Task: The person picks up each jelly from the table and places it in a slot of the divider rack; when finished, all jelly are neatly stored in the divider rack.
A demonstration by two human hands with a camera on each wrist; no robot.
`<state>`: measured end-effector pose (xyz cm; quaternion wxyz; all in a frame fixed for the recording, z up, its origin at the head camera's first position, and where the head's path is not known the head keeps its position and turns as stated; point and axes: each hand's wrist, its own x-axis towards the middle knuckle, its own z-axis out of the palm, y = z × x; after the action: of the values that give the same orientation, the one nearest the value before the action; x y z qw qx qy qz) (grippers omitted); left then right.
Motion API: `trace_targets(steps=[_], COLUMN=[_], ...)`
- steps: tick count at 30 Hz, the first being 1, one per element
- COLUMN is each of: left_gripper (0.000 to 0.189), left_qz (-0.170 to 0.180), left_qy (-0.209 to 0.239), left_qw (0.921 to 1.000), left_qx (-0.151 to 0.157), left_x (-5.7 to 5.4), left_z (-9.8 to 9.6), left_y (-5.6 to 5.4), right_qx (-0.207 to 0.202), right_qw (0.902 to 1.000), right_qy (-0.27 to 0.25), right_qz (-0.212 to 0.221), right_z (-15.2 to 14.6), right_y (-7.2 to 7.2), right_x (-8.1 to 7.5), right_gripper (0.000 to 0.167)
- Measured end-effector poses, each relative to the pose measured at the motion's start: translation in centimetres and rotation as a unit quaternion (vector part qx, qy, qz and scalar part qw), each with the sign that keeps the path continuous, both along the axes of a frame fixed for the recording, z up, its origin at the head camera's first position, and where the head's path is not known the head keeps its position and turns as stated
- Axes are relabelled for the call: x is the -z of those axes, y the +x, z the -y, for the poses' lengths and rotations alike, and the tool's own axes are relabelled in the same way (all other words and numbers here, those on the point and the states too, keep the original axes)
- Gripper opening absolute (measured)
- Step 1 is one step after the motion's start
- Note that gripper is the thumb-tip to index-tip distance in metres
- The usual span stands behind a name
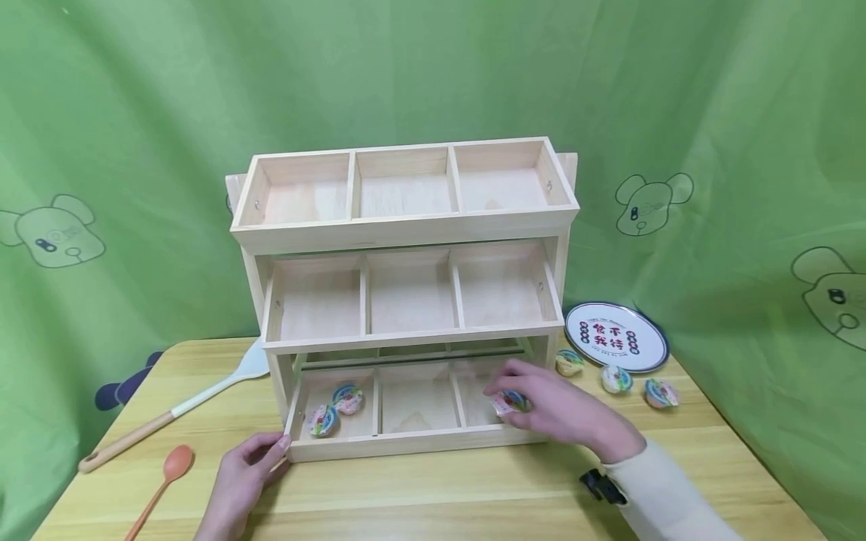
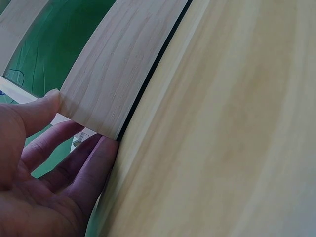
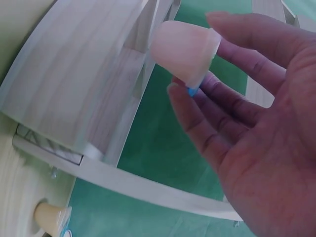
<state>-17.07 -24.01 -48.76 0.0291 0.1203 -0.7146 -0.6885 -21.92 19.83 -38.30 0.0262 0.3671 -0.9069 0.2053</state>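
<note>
A three-tier wooden rack (image 1: 406,239) stands on the table, each tier a tray split into three compartments. My left hand (image 1: 246,473) holds the left front corner of the bottom tray (image 1: 433,442), thumb at the front board's upper edge and fingers at its lower edge. Over that tray's right compartment, my right hand (image 1: 558,406) pinches a jelly cup (image 3: 180,49) between thumb and fingers. The cup's pale pink body points away from the palm. Two jelly cups, one (image 1: 348,399) behind the other (image 1: 322,421), lie in the bottom tray's left compartment.
Right of the rack, three jelly cups (image 1: 569,362) (image 1: 616,379) (image 1: 661,393) lie near a white plate (image 1: 617,336) with a dark blue rim. A white spatula (image 1: 203,396) with a wooden handle and an orange spoon (image 1: 177,463) lie at left. A green curtain (image 1: 419,75) hangs behind.
</note>
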Motion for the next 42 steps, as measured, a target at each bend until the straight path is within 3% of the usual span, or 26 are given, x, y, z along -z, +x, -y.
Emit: trace_targets(steps=[20, 42], left_gripper=[0.032, 0.033], left_qz=[0.005, 0.005], left_qy=[0.001, -0.001], left_qw=[1.0, 1.0], left_qx=[-0.004, -0.002], left_x=[0.1, -0.1], left_z=[0.2, 0.1], left_y=[0.2, 0.0], right_qx=[-0.049, -0.069], right_qw=[0.9987, 0.9974], right_qy=[0.005, 0.019], right_qz=[-0.011, -0.003], right_z=[2.6, 5.6], right_y=[-0.4, -1.4], right_x=[0.5, 1.3], right_gripper=[0.03, 0.03])
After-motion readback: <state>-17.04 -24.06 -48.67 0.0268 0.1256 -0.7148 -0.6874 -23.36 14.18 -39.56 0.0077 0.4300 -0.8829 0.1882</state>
